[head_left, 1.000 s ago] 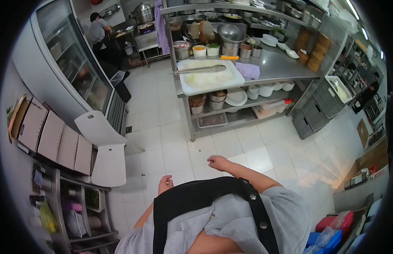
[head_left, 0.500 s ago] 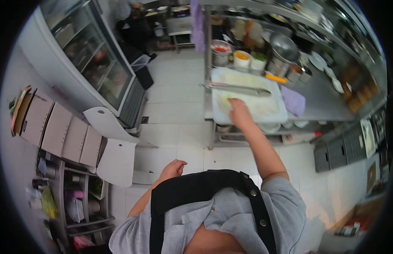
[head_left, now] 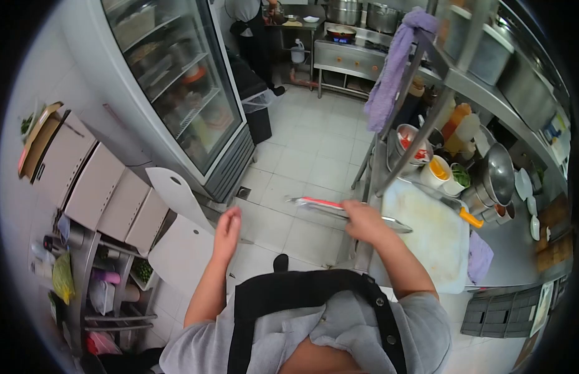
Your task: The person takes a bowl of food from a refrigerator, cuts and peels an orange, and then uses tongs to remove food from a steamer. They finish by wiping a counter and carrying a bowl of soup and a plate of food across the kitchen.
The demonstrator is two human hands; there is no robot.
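My right hand [head_left: 366, 221] is closed around a pair of long metal tongs [head_left: 396, 224], held level above the floor beside the counter's left edge. A narrow red strip shows along the tongs on the far side of the hand; what it is I cannot make out. The other end of the tongs reaches over a white cutting board [head_left: 423, 246], which has faint stains. A knife with an orange handle [head_left: 470, 217] lies across the board's back edge. My left hand [head_left: 227, 232] is raised over the floor, fingers loosely stretched upward, with nothing visible in it.
Bowls and white tubs of chopped food [head_left: 436, 172] stand behind the board, near a steel bowl [head_left: 492, 173]. A purple cloth [head_left: 480, 257] lies right of it. On the left are a glass-door fridge [head_left: 177, 81] and a white chair [head_left: 183, 252]. Another person [head_left: 249, 37] stands at the back.
My right hand has picked up the tongs from the board and moved them left off it. My left hand has risen. The view has turned toward the back of the kitchen.
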